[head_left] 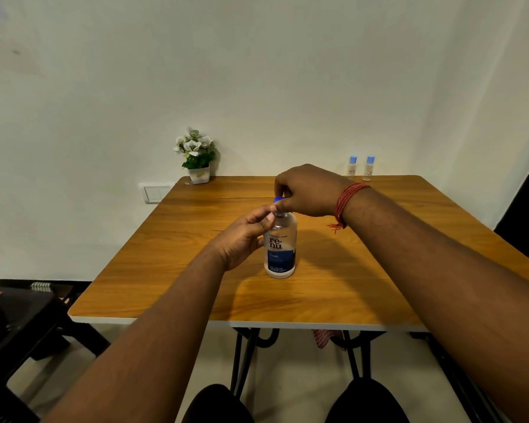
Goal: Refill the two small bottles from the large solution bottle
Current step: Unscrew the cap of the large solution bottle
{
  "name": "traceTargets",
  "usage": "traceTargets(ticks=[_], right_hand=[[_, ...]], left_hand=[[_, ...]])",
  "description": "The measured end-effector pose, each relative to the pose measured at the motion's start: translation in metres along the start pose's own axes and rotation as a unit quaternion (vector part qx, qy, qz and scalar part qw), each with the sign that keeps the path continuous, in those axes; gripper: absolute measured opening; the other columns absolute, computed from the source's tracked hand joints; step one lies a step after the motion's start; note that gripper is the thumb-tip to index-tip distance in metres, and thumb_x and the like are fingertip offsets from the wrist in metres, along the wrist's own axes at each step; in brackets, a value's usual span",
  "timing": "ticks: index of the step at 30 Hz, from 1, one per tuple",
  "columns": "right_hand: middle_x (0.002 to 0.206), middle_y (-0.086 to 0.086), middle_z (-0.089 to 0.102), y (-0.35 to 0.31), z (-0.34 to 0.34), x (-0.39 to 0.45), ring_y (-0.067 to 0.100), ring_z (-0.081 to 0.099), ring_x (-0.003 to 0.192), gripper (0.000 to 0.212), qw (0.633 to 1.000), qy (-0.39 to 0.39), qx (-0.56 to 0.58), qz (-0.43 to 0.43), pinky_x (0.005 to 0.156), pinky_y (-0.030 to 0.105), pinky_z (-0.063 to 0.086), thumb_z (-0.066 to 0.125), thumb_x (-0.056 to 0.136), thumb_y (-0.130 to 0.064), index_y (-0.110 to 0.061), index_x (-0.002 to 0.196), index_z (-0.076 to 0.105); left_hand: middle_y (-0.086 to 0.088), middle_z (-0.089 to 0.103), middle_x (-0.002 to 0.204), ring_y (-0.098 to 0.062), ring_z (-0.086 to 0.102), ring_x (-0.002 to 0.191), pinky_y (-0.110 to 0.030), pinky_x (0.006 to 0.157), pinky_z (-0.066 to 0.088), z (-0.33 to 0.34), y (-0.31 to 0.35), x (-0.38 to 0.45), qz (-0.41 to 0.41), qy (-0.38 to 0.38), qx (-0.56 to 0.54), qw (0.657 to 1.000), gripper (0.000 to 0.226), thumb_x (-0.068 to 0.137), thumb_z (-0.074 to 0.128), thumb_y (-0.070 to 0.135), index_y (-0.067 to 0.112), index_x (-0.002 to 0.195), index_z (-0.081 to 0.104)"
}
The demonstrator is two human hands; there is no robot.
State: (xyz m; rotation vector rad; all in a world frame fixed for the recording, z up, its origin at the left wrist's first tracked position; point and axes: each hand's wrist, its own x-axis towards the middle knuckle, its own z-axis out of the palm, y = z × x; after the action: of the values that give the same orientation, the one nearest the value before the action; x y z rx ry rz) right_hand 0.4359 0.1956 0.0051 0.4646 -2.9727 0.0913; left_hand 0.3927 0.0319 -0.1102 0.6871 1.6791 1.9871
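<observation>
Hidden or unclear: right hand [306,190] covers most of the blue cap [278,199], only a sliver shows under the fingers. Left hand [245,236] blocks the left shoulder of the large solution bottle [280,245]. Fine print on the label is unreadable below "re-nu". Fill level in the two small bottles [361,167] too small to tell. Both arms cut off at the bottom edge.

Surface and room: wooden tabletop [333,288] with a pale edge, black metal legs underneath, pushed against a plain white wall. Wall switch plate [155,193] well to the left of the left hand, just off the tabletop's far-left corner. Small white pot of white flowers [196,157] on that far-left corner, beyond the left hand. Small bottles, blue-capped, stand upright side by side at the far edge, beyond the right wrist and well apart from the large bottle. Black chair [9,331] off to the left of the left arm. Red checked cloth [326,337] hangs under the tabletop.

Hands: large bottle stands upright mid-tabletop, directly between both hands. Left hand wraps its upper body from the left, thumb across the shoulder, gripping. Right hand comes over from the right, fingers curled down, pinching the cap. Red thread band [347,203] on the right wrist.
</observation>
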Motion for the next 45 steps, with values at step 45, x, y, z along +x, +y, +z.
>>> traceTargets(ticks=[45], right_hand=[[0.107,-0.001,0.063,0.025,0.029,-0.046,0.015,0.059,0.095,0.027,0.951,0.179,0.222,0.119,0.076,0.023,0.046,0.065,0.087,-0.013,-0.018,0.113,0.061]], left_hand=[[-0.004,0.060,0.138,-0.025,0.052,0.130,-0.044,0.108,0.043,0.005,0.006,-0.006,-0.007,0.009,0.028,1.000,0.041,0.092,0.059,0.035,0.026,0.131,0.061]])
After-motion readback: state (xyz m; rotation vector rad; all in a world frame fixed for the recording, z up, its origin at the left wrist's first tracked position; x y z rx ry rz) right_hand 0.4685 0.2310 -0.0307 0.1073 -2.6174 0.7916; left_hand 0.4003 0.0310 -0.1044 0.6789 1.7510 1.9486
